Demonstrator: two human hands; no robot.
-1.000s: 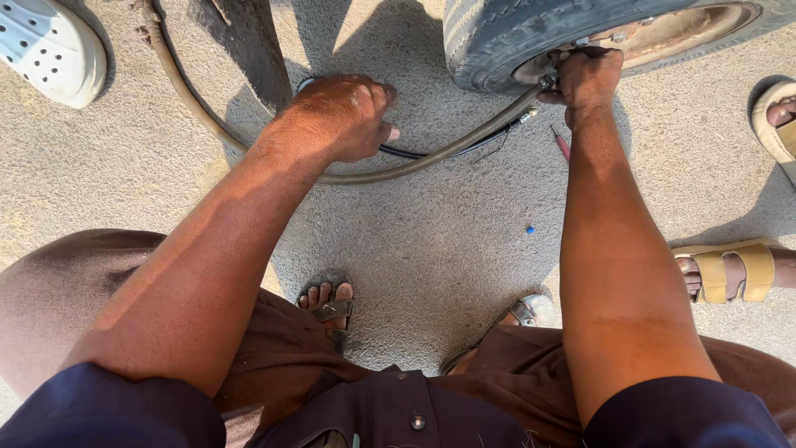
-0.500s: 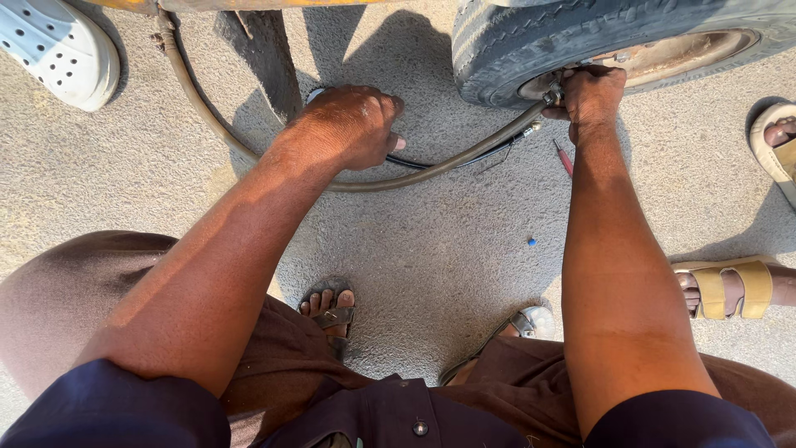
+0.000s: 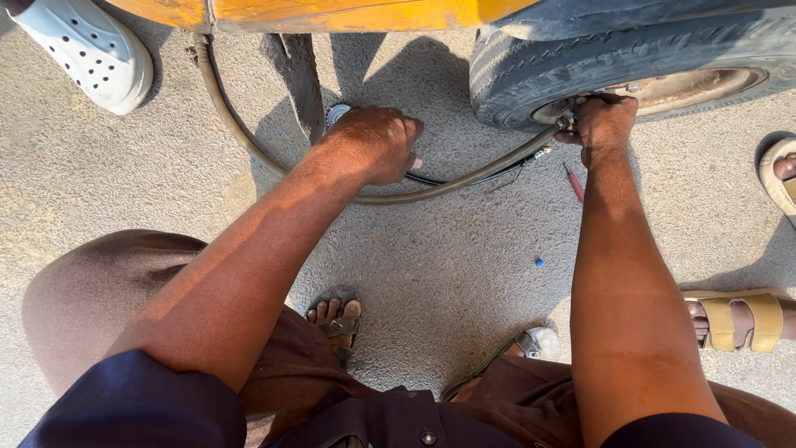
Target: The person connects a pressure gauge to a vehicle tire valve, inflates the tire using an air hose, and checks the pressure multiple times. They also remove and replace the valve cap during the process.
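Observation:
A black tyre [image 3: 531, 70] on a worn rim stands at the top right, under a yellow vehicle body [image 3: 332, 12]. My right hand [image 3: 605, 124] presses the metal end of a tan air hose [image 3: 464, 178] against the rim where the valve sits. The hose curves left across the ground and up past a dark post [image 3: 298, 83]. My left hand [image 3: 373, 145] is closed over a round gauge, mostly hidden, with only its pale edge [image 3: 336, 112] showing. A thin black line [image 3: 439, 180] leaves that hand.
Rough concrete ground [image 3: 448, 274] lies below. A small red tool [image 3: 574, 184] and a tiny blue cap [image 3: 539, 261] lie on it. Another person's white clog [image 3: 91, 54] is at top left; tan sandalled feet [image 3: 738, 319] at right. My own sandalled feet [image 3: 336, 319] are below.
The view has tilted, so the tyre, hose and both hands sit lower in frame and the yellow body shows. Both hands keep their grips.

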